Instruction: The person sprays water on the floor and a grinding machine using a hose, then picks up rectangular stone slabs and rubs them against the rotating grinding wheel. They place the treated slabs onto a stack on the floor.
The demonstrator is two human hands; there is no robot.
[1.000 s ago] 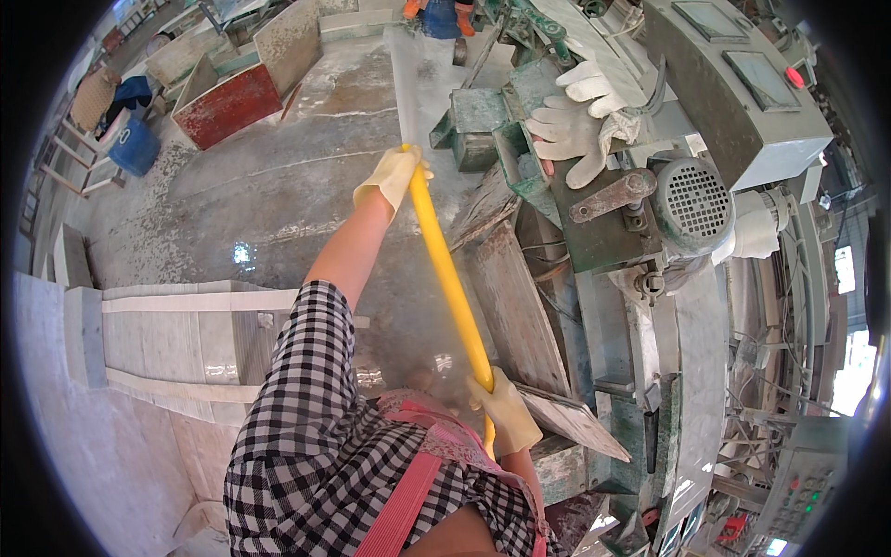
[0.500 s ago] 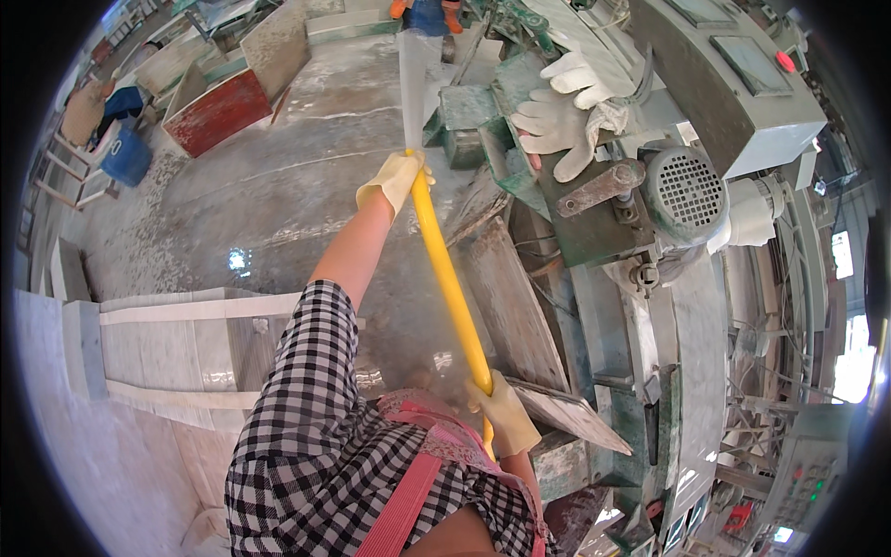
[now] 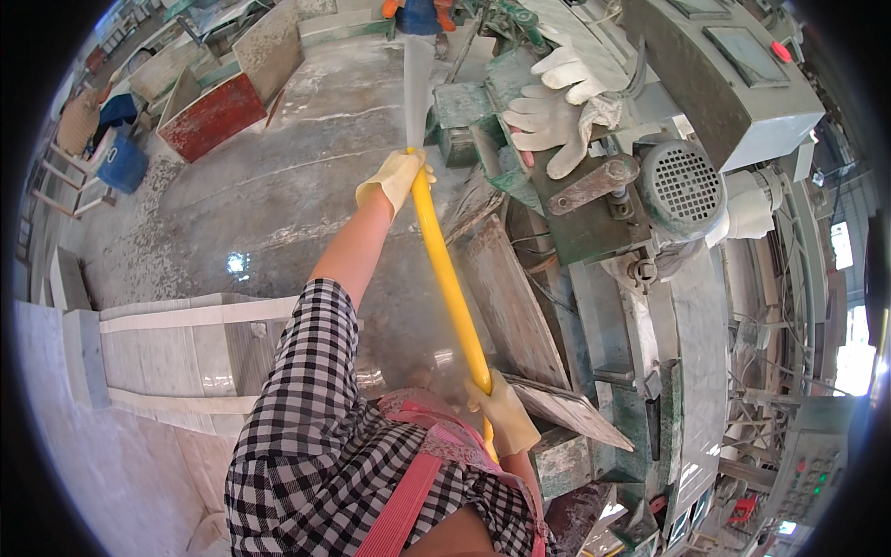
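A yellow hose (image 3: 444, 269) runs up from near my waist, with both my gloved hands on it. Close to its far end, my left hand (image 3: 393, 179) in a cream rubber glove is closed round it. Lower down, my right hand (image 3: 506, 415), gloved alike, grips the hose near my right hip. From the hose mouth a whitish stream of water (image 3: 417, 88) shoots forward, away from me. It reaches toward a person (image 3: 419, 19) in blue with orange gloves or sleeves at the top edge.
To my right stands a dusty machine with a motor (image 3: 685, 190), a grey control box (image 3: 724, 84) and white work gloves (image 3: 557, 121). Wooden boards (image 3: 515, 288) lean beside it. Strapped slabs (image 3: 176, 357) lie left; a red-sided bin (image 3: 212, 119) and blue bucket (image 3: 122, 164) stand farther off on wet floor (image 3: 306, 158).
The view has shifted slightly, so the machine and floor things sit a little farther left. Both hands keep their hold on the hose, and the water still streams forward.
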